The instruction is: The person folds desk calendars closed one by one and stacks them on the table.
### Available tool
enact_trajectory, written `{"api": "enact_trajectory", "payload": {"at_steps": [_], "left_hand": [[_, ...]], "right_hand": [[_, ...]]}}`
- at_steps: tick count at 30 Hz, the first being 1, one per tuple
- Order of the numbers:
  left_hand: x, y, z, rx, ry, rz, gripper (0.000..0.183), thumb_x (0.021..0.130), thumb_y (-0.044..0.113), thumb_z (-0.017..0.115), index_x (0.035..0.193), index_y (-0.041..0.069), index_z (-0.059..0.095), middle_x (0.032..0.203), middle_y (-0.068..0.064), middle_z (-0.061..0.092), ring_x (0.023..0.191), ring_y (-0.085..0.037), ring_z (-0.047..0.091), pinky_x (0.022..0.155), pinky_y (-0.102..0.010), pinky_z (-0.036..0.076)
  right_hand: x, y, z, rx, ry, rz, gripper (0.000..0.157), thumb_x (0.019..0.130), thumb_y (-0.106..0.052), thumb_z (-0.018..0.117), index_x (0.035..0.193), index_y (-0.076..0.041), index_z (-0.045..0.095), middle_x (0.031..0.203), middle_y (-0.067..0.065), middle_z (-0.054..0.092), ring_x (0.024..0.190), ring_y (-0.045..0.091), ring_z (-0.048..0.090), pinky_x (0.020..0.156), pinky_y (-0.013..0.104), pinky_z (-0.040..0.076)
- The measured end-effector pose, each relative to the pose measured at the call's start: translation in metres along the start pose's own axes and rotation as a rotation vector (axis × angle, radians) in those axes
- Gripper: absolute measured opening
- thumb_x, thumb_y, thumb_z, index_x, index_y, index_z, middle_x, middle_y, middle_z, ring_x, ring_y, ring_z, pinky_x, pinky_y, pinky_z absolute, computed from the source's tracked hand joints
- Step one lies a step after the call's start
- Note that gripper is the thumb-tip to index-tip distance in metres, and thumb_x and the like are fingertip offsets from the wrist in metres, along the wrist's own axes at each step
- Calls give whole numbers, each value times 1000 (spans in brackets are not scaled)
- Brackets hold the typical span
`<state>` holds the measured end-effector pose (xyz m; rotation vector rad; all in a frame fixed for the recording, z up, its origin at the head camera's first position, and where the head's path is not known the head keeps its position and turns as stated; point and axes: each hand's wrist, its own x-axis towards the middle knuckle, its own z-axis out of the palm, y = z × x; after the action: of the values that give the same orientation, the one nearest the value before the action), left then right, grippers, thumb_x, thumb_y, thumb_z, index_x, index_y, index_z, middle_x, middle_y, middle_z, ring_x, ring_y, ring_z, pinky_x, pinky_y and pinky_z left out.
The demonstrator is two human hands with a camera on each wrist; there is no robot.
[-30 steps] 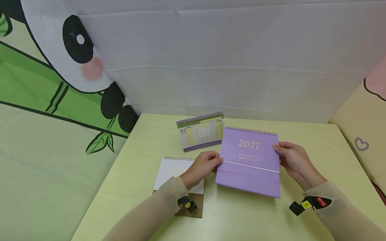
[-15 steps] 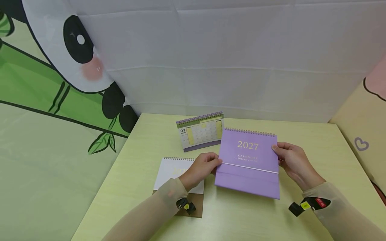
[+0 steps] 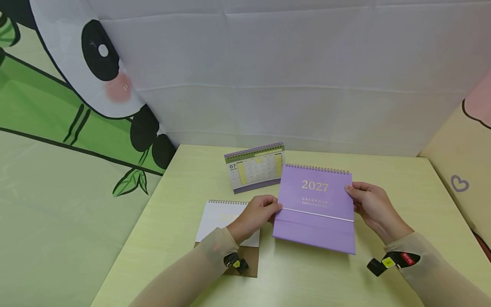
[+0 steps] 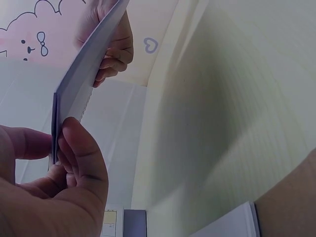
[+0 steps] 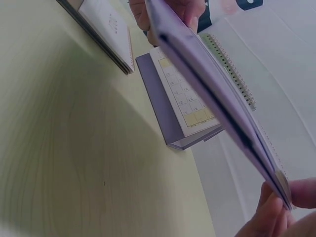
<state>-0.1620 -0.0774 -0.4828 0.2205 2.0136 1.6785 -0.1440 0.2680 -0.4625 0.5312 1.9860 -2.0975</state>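
Observation:
A purple spiral-bound 2027 desk calendar (image 3: 314, 204), folded flat, is held up over the table between both hands. My left hand (image 3: 258, 215) pinches its left edge, thumb in front and fingers behind, as the left wrist view also shows. On the opposite edge, my right hand (image 3: 374, 209) grips it the same way, thumb on the cover. The wrist views show the purple calendar edge-on, raised above the tabletop. Beneath my left forearm lies a white calendar (image 3: 209, 221) with a brown base (image 3: 249, 258), partly covered by the hand and sleeve.
Behind the purple calendar, a second desk calendar (image 3: 255, 168) stands propped open on a July page, its right end close to the held one. The pale wooden table (image 3: 402, 179) ends at a white cloth backdrop (image 3: 299, 76). A printed cartoon cloth (image 3: 76, 204) hangs at left.
The purple calendar has shifted very slightly down and left, with both hands moving along with it. Their grip looks the same, and the other two calendars have stayed put.

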Motion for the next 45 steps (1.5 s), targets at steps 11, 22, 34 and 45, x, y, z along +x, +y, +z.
{"api": "enact_trajectory", "payload": {"at_steps": [11, 22, 34, 45], "left_hand": [[-3, 0, 1, -9, 0, 2, 23, 118, 19, 65, 106, 2, 75, 96, 1, 76, 82, -10, 72, 80, -26, 61], [-6, -3, 1, 5, 8, 11, 24, 118, 19, 65, 109, -1, 75, 98, -1, 77, 83, -10, 71, 81, -27, 62], [-7, -7, 1, 12, 13, 2, 24, 117, 19, 65, 107, -1, 75, 94, 3, 75, 81, -9, 70, 80, -26, 60], [-9, -8, 2, 6, 8, 6, 24, 117, 19, 66, 109, -2, 75, 95, 3, 75, 81, -8, 70, 78, -23, 59]], "right_hand": [[0, 2, 0, -17, 1, 19, 28, 122, -18, 63, 146, -5, 59, 95, -18, 72, 89, 4, 61, 77, 22, 54], [-1, 3, 3, 4, -7, 11, 10, 121, -16, 65, 130, -13, 66, 93, -17, 72, 87, 4, 63, 77, 22, 55], [-1, 7, 3, -11, -8, 17, 11, 121, -16, 65, 131, -12, 67, 94, -17, 73, 88, 4, 64, 77, 22, 56], [0, 9, 3, -13, 0, 27, 8, 121, -16, 66, 128, -14, 69, 93, -17, 73, 86, 4, 64, 76, 22, 56]]}}
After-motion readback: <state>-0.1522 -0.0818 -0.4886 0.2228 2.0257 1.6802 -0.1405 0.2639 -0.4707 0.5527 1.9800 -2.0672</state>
